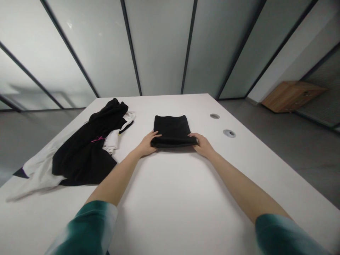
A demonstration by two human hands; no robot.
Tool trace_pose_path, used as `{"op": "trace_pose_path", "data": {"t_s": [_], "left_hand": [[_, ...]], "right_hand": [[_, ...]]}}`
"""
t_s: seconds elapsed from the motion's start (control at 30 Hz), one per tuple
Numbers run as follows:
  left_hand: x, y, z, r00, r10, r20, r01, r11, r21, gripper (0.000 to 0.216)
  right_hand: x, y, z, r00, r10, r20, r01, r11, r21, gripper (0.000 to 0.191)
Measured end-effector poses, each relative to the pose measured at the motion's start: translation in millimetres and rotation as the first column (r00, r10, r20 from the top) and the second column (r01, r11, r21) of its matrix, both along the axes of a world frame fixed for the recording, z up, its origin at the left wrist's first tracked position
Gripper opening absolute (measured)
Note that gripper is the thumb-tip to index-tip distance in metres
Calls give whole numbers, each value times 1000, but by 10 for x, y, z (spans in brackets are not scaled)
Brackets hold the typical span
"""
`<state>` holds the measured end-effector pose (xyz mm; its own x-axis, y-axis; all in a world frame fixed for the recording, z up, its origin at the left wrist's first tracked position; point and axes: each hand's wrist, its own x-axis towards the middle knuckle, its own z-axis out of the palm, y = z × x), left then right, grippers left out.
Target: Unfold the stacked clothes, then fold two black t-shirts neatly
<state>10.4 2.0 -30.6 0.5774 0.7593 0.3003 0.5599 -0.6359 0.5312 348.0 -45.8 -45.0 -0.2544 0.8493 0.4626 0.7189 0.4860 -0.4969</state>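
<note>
A black cloth garment (172, 126), folded to a narrow rectangle, lies at the middle of the white table. Its near end is turned over into a thick fold. My left hand (148, 144) grips the left end of that fold, fingers on top and the thumb side low against the edge. At the right end, my right hand (203, 144) holds the same fold between thumb and fingers. What kind of garment it is does not show. Parts of both hands' fingers are hidden by the cloth.
A heap of black clothing (85, 156) with white clothing (42, 173) under it lies on the table's left side. Two round cable grommets (229, 133) sit in the white table (170, 198) at right. Beyond stand frosted glass panels (159, 46) and a wooden cabinet (289, 96).
</note>
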Motion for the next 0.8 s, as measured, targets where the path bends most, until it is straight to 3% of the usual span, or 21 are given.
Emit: {"op": "trace_pose_path", "data": {"t_s": [0.1, 0.2, 0.27, 0.33, 0.4, 0.47, 0.63, 0.73, 0.8], "left_hand": [[-15, 18, -4, 993, -53, -109, 54, 999, 7, 56], [-20, 19, 14, 995, -53, -80, 54, 999, 6, 45], [3, -3, 28, 1000, 18, -3, -18, 999, -43, 34], [46, -41, 37, 981, 165, 98, -150, 979, -139, 30], [93, -86, 46, 943, 279, 182, -238, 946, -219, 41], [124, -122, 57, 937, 276, 214, -225, 945, -237, 48], [123, -133, 74, 988, 131, 78, -117, 980, -162, 30], [128, -128, 69, 990, 137, 27, -134, 988, -74, 28], [146, -140, 71, 984, 175, 27, -174, 983, -57, 30]], "right_hand": [[34, 7, -8, 991, 124, 49, -125, 992, 10, 53], [29, 8, 13, 986, 161, 52, -161, 987, -5, 47], [0, -1, 39, 995, 101, 3, -101, 995, -28, 36], [-49, -18, 64, 997, -26, -77, 20, 997, -78, 25], [-107, -40, 80, 975, -155, -157, 135, 982, -132, 29], [-156, -61, 91, 952, -213, -219, 179, 970, -163, 35], [-164, -92, 135, 988, -47, -146, 20, 984, -178, 41], [-144, -95, 141, 999, 37, -10, -38, 991, -130, 41], [-153, -87, 126, 999, -10, 36, 14, 993, -114, 38]]}}
